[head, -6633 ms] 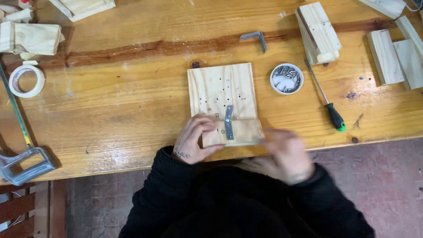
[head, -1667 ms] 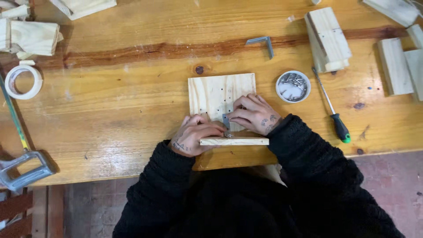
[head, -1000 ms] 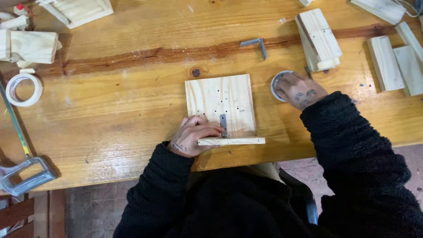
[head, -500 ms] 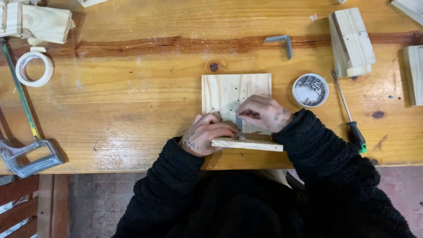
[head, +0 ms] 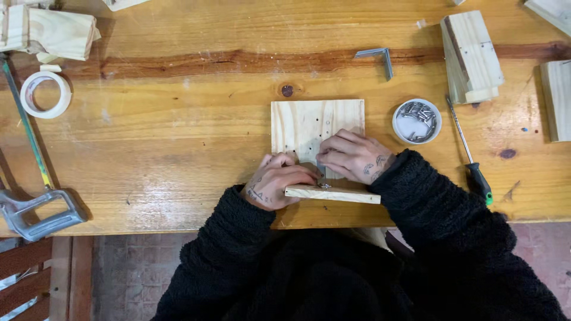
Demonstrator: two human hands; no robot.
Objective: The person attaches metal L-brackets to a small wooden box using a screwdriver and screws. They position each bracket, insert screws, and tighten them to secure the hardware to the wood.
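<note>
Two hands: we see both meeting at the centre of the frame, over a square pine board (head: 315, 125) on the tabletop (head: 166, 148).
Left hand (head: 276, 181): fingers curled against the end of a narrow wood strip (head: 333, 194) standing on edge at the board's near side.
Right hand (head: 354, 156): fingers pinched together over a small metal bracket (head: 321, 171); we cannot tell what they grip.
Right of centre: round tin of screws (head: 417, 120), then a green-handled screwdriver (head: 471, 156).
Upper centre: loose angle bracket (head: 377, 57).
Upper left: tape roll (head: 45, 94).
Lower left: grey saw handle (head: 35, 211).
</note>
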